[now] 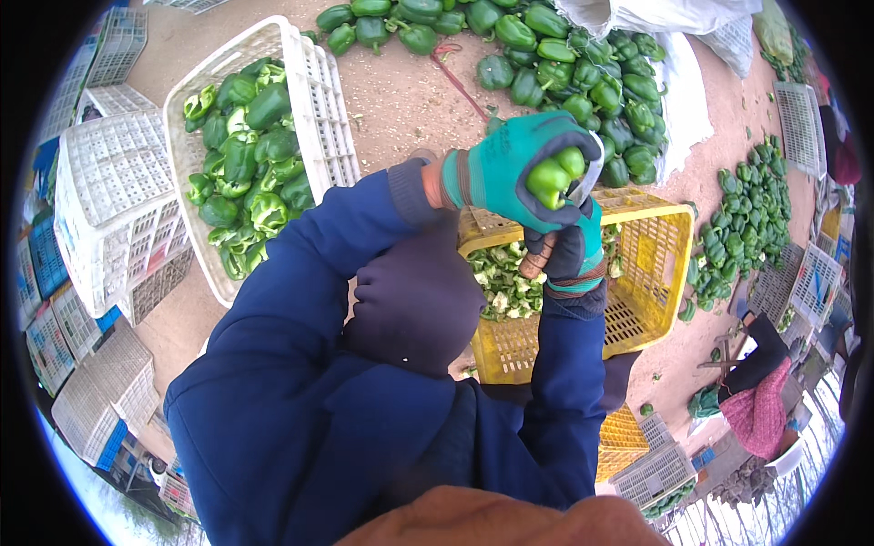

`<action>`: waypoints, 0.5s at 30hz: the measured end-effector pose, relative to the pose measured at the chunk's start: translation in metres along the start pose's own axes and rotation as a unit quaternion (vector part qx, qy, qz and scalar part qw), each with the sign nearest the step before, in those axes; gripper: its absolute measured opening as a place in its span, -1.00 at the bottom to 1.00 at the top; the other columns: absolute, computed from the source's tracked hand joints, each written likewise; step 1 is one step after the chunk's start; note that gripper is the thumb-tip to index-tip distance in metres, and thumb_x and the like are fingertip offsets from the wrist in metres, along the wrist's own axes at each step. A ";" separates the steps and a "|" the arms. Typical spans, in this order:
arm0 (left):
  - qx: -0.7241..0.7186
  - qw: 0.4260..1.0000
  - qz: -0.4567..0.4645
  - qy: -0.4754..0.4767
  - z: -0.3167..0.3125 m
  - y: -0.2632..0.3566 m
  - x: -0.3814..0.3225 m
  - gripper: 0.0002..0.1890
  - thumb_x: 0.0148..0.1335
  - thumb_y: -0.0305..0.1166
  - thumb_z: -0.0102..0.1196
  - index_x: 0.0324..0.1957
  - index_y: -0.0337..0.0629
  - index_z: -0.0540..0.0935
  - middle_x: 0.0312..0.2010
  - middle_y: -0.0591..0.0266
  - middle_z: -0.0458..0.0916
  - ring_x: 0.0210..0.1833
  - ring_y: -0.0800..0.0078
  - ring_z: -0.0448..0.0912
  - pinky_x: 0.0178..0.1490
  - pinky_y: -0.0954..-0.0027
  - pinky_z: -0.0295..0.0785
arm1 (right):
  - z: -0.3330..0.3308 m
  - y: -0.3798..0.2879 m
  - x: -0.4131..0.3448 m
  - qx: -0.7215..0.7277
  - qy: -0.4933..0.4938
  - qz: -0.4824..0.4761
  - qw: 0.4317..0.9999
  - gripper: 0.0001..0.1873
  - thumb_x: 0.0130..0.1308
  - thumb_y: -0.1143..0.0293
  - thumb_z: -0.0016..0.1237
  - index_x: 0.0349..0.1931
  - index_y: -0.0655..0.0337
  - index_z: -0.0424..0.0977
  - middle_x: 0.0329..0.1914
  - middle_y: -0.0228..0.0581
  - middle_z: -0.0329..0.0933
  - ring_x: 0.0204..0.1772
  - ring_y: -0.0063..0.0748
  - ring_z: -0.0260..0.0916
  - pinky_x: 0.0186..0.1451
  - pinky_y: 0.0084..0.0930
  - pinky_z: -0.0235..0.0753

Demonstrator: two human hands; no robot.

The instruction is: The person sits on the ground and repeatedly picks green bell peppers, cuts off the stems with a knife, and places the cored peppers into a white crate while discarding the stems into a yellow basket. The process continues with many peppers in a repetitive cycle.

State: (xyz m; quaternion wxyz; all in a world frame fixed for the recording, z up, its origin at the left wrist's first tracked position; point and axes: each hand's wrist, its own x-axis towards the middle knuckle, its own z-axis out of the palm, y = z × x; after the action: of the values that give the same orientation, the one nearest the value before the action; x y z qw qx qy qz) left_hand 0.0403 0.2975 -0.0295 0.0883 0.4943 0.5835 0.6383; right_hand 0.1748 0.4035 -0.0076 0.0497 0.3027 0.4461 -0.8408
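Note:
My left hand (522, 160), in a green and dark knit work glove, is closed around a green bell pepper (548, 183). Just below it my gloved right hand (580, 249) grips a knife by its brown handle (538, 256). The curved blade (593, 167) rises along the pepper's right side; its contact with the flesh cannot be made out. Beneath both hands a yellow plastic crate (659, 273) holds cut pepper cores and trimmings (505, 283). To the left, a white plastic crate (321, 109) contains bell peppers (239, 157), several visibly cut open.
Whole bell peppers (580, 75) lie heaped on the ground ahead, beside a white woven sack (686, 102). Stacked white crates (116, 170) stand at left. Farther right are another pepper heap (741, 218) and a person in a pink top (758, 409). A red cord (461, 85) crosses the ground.

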 end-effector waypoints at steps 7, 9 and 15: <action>0.128 0.986 0.096 -0.050 0.002 0.008 -0.003 -0.37 -0.16 -0.17 0.40 0.01 -0.14 0.51 -0.18 0.12 0.52 -0.17 0.07 0.53 -0.15 0.18 0.47 | -0.021 0.039 0.020 -0.128 0.072 -0.119 0.982 -0.72 0.21 0.38 0.02 -0.09 0.25 0.43 -0.31 -0.29 0.51 -0.37 -0.45 0.48 -0.32 -0.59 0.51; 0.068 0.985 0.051 -0.153 0.006 0.014 -0.004 -0.30 -0.15 -0.13 0.39 0.07 -0.15 0.46 -0.13 0.09 0.51 -0.13 0.04 0.52 -0.09 0.13 0.45 | -0.019 0.043 0.029 -0.211 0.083 -0.288 0.930 -0.74 0.20 0.36 0.06 -0.12 0.20 0.43 -0.30 -0.34 0.51 -0.30 -0.48 0.47 -0.23 -0.57 0.50; 0.143 0.977 -0.153 -0.030 -0.079 0.036 -0.033 -0.20 -0.22 -0.39 0.50 0.15 -0.24 0.40 0.00 0.11 0.48 -0.01 0.30 0.48 0.01 0.28 0.44 | -0.045 0.013 -0.017 -0.070 0.197 -0.071 0.975 -0.77 0.13 0.45 0.17 -0.21 0.26 0.49 -0.63 -0.35 0.45 -0.73 -0.54 0.30 -0.69 -0.62 0.29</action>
State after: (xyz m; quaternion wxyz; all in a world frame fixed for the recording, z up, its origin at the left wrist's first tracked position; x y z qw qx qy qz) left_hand 0.0152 0.2119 -0.0035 0.1308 0.4256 0.7346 0.5119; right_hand 0.2138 0.4277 -0.0267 -0.0777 0.4255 0.5253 -0.7328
